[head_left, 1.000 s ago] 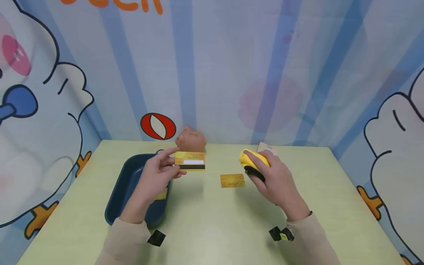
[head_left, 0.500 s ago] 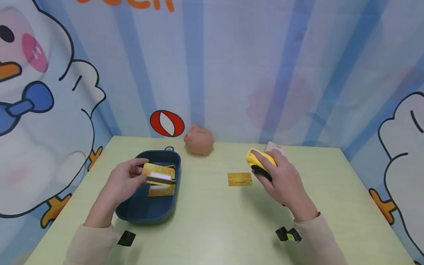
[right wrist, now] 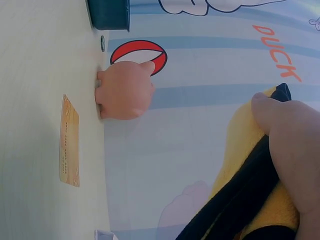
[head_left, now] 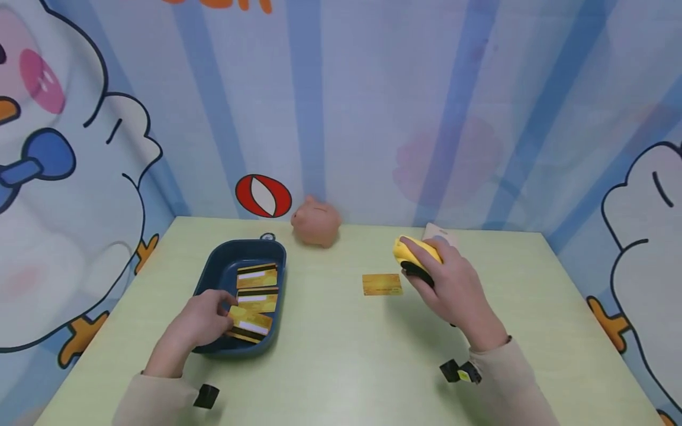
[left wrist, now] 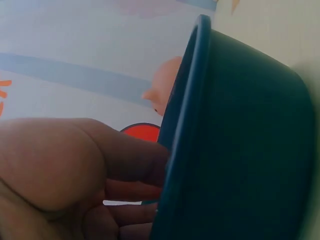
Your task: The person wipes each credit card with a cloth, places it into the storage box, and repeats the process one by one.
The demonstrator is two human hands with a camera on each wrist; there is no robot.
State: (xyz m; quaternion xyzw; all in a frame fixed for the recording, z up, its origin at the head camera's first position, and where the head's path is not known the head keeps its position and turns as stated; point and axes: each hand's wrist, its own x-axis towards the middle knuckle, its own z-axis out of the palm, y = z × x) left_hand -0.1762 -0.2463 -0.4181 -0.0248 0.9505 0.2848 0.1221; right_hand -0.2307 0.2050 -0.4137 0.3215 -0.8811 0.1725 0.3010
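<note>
My left hand (head_left: 199,319) reaches over the left rim of a dark blue tray (head_left: 213,266) and pinches the left edge of a gold bank card (head_left: 250,324), which lies askew at the tray's near end. Behind it in the tray are two more gold cards (head_left: 257,276), stripe side up. The left wrist view shows the thumb over the rim, with the fingertips hidden. My right hand (head_left: 455,287) grips a yellow-and-black, soft-looking object (right wrist: 240,170) above the table; its kind is unclear. Left of that hand, another gold card (head_left: 382,284) lies flat on the table.
A pink piggy bank (head_left: 317,222) stands at the back, right of the tray. Partly hidden behind my right hand is a pale flat item (head_left: 436,232). A cartoon-printed curtain (head_left: 357,118) rises behind the table (head_left: 330,367).
My left hand has carried the gold card leftward from above the table and down into the tray, in front of the other two. The right hand keeps its grip, almost still.
</note>
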